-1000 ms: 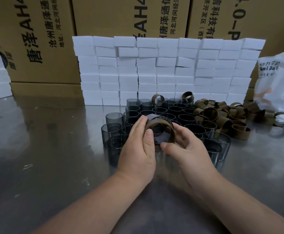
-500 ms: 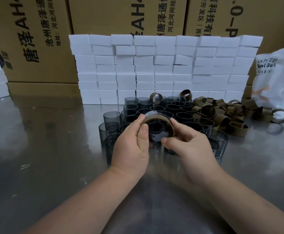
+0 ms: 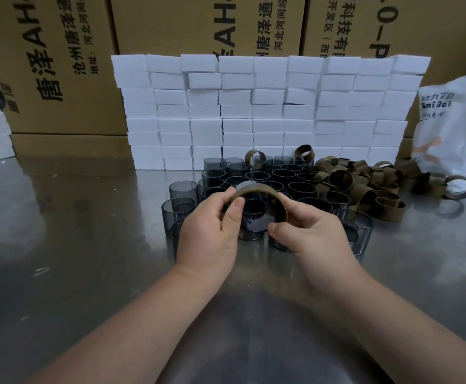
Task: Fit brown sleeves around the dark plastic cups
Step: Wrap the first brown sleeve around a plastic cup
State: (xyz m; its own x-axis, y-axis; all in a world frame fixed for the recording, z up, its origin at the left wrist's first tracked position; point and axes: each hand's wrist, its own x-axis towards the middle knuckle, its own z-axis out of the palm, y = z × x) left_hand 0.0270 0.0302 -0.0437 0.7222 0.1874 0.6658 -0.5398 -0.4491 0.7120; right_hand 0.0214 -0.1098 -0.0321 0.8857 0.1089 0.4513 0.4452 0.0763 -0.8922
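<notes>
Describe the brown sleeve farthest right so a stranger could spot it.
Find the white plastic bag on the right of the steel table. Before it, right of the heap of brown sleeves, lies one sleeve. It is the outermost, grey inside facing the camera.

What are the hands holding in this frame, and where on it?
Both hold one dark cup with a brown sleeve round it: left hand pinches the sleeve's left side, right hand its right side.
</notes>
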